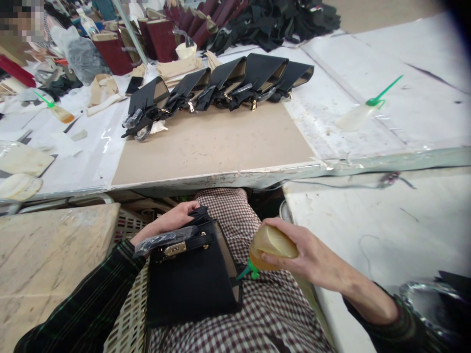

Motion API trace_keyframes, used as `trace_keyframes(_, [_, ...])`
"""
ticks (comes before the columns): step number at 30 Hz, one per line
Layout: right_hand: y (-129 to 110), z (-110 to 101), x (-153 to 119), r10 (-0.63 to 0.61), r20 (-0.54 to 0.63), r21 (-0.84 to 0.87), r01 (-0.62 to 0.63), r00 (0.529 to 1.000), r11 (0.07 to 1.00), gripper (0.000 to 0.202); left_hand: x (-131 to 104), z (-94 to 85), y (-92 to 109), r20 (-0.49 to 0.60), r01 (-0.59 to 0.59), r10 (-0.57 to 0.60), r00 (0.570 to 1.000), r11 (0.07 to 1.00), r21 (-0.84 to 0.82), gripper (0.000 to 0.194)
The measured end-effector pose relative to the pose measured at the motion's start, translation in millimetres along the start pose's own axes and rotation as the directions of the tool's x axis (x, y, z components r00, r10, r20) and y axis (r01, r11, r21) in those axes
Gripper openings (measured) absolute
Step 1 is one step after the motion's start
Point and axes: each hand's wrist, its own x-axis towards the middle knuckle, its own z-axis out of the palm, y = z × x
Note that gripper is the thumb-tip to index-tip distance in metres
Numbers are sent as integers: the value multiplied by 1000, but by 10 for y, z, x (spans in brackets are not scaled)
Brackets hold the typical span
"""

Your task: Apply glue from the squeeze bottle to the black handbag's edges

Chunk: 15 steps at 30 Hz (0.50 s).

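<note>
A small black handbag [191,282] with a gold clasp and a plastic-wrapped handle rests on my lap, over checked trousers. My left hand [172,219] grips its top edge at the far side. My right hand [298,252] is shut on a squeeze bottle of amber glue [270,245]. The bottle's green nozzle [246,271] points down and left and touches the bag's right side edge.
A row of several finished black handbags [221,86] lies on a brown board [217,142] on the table ahead. Two more glue bottles lie at the right [362,110] and the left [59,112]. Dark red bags [158,37] and black pieces stand further back. A person sits at the far left.
</note>
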Motion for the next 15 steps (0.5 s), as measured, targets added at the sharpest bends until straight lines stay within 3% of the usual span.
trace_keyframes(4, [29,-27,-13,104,-20,139,-100,994,985,50,-159,-93,193,-36,-4,4,999,1000,-5,21])
trace_keyframes(7, [82,-58,-19,167,-167,298,-112,972,948,54,-393,-221,471,-118,-35,45,992,996,85,20])
trace_keyframes(9, [130,-71,-23,223,-300,382,-97,927,919,57,-557,-248,646,-191,-47,93,977,971,235,17])
trace_keyframes(12, [224,-55,-33,279,-473,419,-66,836,906,60,-715,-128,743,-227,-41,140,964,920,391,9])
trace_keyframes(15, [347,22,-49,263,-570,356,-54,778,933,60,-729,79,626,-172,-35,107,979,926,377,5])
